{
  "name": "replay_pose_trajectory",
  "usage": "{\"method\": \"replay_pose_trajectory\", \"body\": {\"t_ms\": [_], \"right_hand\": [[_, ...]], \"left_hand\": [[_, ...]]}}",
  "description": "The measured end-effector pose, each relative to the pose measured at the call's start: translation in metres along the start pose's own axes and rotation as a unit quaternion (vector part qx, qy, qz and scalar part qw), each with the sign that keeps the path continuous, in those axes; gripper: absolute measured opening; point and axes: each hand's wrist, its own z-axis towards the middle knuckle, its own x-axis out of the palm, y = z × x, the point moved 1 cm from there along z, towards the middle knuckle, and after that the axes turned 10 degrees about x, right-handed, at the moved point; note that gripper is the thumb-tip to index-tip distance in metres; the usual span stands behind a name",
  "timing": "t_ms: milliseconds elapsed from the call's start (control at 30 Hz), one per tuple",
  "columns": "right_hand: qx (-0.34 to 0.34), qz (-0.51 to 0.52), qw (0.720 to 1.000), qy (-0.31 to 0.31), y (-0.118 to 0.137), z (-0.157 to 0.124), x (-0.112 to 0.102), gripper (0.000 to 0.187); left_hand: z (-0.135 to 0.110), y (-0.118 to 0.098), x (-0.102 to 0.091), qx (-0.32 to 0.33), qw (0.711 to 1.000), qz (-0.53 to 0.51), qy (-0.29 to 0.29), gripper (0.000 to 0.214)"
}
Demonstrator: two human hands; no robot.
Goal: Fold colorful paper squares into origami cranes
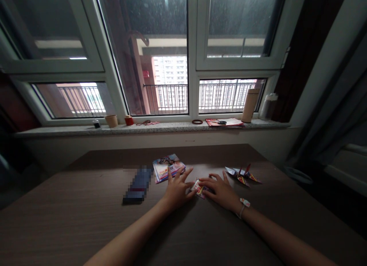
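A small folded piece of printed paper [198,188], white, yellow and purple, lies on the table between my two hands. My left hand [177,189] grips its left edge with thumb and forefinger; the other fingers are spread above the table. From the other side, my right hand [220,190] holds the paper, forefinger on top and thumb at the near edge. How far the fingers reach under the paper is hidden. Just beyond my left hand lies a stack of printed paper sheets [168,166]. To the right of my right hand stand folded paper cranes [243,177].
A dark, pixelated flat object [138,186] lies left on the brown table [71,212]. Along the windowsill [172,129] stand a paper cup [111,121], a red spool-like item [129,120], a tan flask [250,105] and a clear bottle [268,106]. Scissors [221,122] rest on red papers.
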Motion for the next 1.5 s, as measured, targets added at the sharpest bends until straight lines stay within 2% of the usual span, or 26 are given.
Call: {"method": "replay_pose_trajectory", "body": {"t_ms": [300, 867, 1100, 1233, 1367, 1500], "right_hand": [[0.005, -0.013, 1.000, -0.001, -0.002, 0.001, 0.002, 0.035], [0.005, 0.003, 1.000, 0.000, 0.000, -0.001, 0.000, 0.034], [-0.001, 0.022, 1.000, 0.017, -0.002, 0.001, 0.002, 0.035], [-0.004, 0.031, 0.999, 0.019, -0.004, 0.002, 0.003, 0.036], [-0.003, 0.019, 1.000, 0.011, -0.005, 0.003, 0.005, 0.037], [0.022, -0.001, 1.000, 0.010, -0.007, 0.007, 0.007, 0.050]], "left_hand": [[-0.002, -0.002, -0.009, 0.052, 0.998, -0.016, -0.021, 0.013], [-0.004, 0.002, -0.009, 0.055, 0.997, -0.038, -0.026, 0.021], [-0.002, 0.002, -0.001, -0.015, 0.999, -0.025, -0.025, 0.016], [0.002, 0.003, 0.004, -0.064, 0.998, -0.022, 0.000, 0.026], [0.004, 0.003, 0.006, -0.079, 0.996, -0.033, 0.037, 0.029], [0.003, 0.005, 0.008, -0.084, 0.994, -0.035, 0.054, 0.030]]}}
